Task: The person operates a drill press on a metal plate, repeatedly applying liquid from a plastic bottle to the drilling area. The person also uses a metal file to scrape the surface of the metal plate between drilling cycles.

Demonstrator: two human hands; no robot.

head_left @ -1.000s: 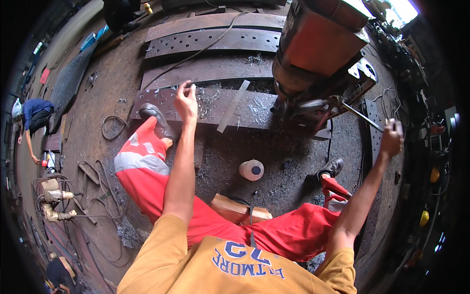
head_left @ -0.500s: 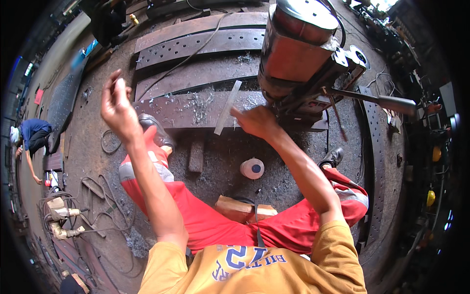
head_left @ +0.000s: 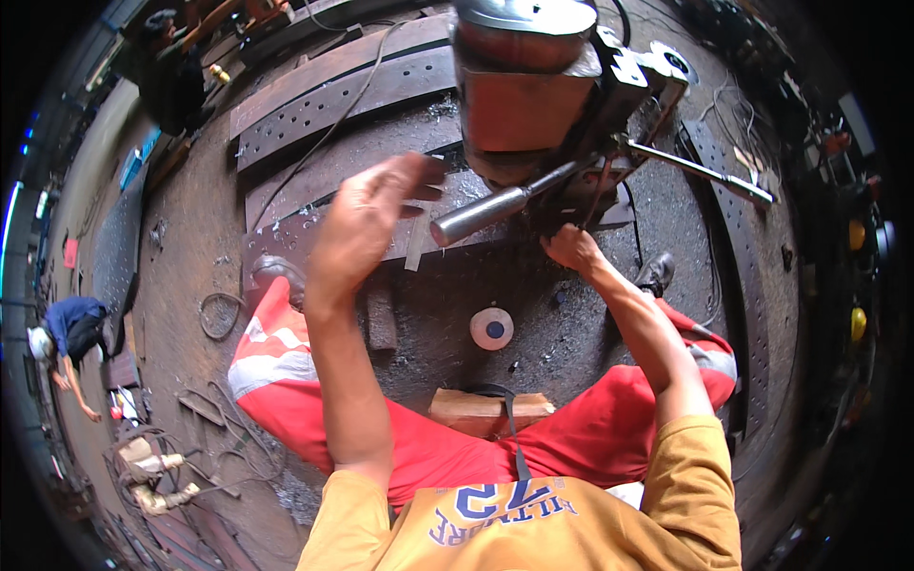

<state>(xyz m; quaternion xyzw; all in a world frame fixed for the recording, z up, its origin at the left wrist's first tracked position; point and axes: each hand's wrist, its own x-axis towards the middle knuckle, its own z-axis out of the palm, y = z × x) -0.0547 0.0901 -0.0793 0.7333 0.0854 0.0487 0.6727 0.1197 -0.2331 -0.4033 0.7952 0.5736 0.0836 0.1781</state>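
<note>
A drill press machine [head_left: 533, 109] with a large red-brown motor body stands on a drilled steel plate [head_left: 286, 243]. One thick metal feed handle [head_left: 481, 214] points from it toward me, and a thinner lever [head_left: 705, 173] sticks out to the right. My left hand [head_left: 367, 219] is raised over the plate, left of the feed handle, with its fingers apart and nothing in them. Down at the drill's base, my right hand [head_left: 574, 249] is curled closed; what its fingertips grip is hidden. A pale metal strip [head_left: 415, 246] lies on the plate, partly behind my left hand.
Metal shavings litter the plates and floor. Between my legs stand a white round container [head_left: 491, 329] with a blue cap and a wooden block [head_left: 490, 411]. Cables and clamps [head_left: 157, 471] lie at lower left. One person [head_left: 76, 328] bends down at far left; another [head_left: 171, 71] is at upper left.
My left hand has moved right, toward the drill. My right hand has gone from beside the pale strip to the drill's base. The thick feed handle has swung round to point toward me.
</note>
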